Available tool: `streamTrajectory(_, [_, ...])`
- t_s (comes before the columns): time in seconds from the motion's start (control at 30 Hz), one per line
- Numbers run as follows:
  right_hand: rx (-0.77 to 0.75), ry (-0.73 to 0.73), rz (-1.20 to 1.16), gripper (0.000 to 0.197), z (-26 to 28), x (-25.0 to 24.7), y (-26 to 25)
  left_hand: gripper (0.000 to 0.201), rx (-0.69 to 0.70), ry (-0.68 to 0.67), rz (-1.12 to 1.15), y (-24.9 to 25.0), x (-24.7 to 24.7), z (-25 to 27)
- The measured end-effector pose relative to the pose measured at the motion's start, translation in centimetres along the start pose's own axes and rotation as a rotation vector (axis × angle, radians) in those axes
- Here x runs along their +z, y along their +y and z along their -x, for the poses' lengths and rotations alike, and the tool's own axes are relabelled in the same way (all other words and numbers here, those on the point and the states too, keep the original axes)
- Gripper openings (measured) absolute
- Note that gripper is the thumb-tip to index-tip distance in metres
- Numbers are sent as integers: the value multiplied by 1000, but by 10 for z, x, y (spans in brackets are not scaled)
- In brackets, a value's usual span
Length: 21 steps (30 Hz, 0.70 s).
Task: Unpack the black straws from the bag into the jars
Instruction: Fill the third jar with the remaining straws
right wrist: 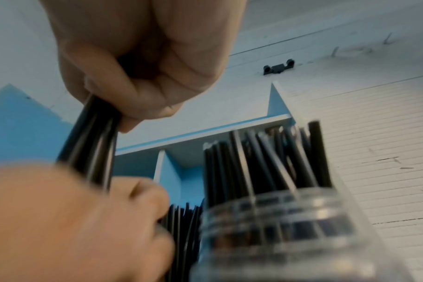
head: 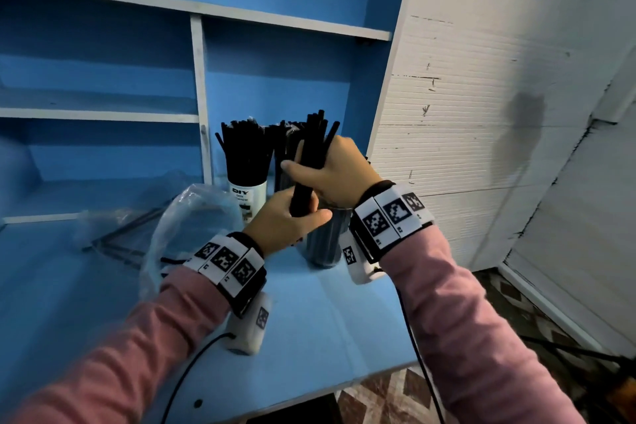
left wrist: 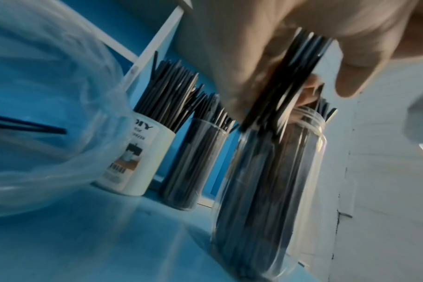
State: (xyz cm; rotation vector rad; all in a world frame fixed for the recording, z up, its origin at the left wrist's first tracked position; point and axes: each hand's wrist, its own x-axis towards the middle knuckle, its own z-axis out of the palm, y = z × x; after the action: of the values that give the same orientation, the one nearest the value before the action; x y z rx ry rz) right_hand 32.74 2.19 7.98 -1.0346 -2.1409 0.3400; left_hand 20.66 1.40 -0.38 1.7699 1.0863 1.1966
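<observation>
My left hand [head: 282, 220] grips the lower end of a bundle of black straws [head: 311, 162], and my right hand [head: 339, 172] is curled round its middle, holding it upright over the near clear jar [head: 327, 241] on the blue worktop [head: 309, 320]. Behind stand a white labelled jar [head: 248, 198] and another clear jar [left wrist: 193, 162], both full of straws. The plastic bag [head: 179, 217] lies left, some straws inside.

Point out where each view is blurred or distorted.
Head view: shelf edges bow from the wide lens, plastic bag smeared. Left wrist view: straw bundle and clear jar motion-blurred. Right wrist view: left hand close and out of focus, jar rim soft.
</observation>
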Motion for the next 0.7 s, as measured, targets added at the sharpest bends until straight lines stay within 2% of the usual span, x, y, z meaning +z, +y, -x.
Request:
streamTrajectory(0.03, [1,27,-11,37,-1,-10,-1,23,42,44,-4,-1,2,-3])
streamTrajectory(0.13, [22,121,-42,36,-7,-38,1,68,123,202,-138,-16,5,-15])
streamTrajectory(0.2, [10,177,-54,35,-10,-57,2,96,80,167,-178,-21,9,-23])
streamTrajectory(0.27, [1,211,-63,36,-12,-71,4,110,27,90,-129,-21,15,-30])
streamTrajectory(0.33, [-12,236,-58,37,-15,-82,8,113,-15,49,-76,-15,21,-35])
streamTrajectory(0.47, [-1,267,-33,39,-23,-90,21,93,-80,-16,-94,-11,26,-41])
streamTrajectory(0.7, [20,294,73,43,-33,-96,38,102,-126,-130,-58,-24,20,-49])
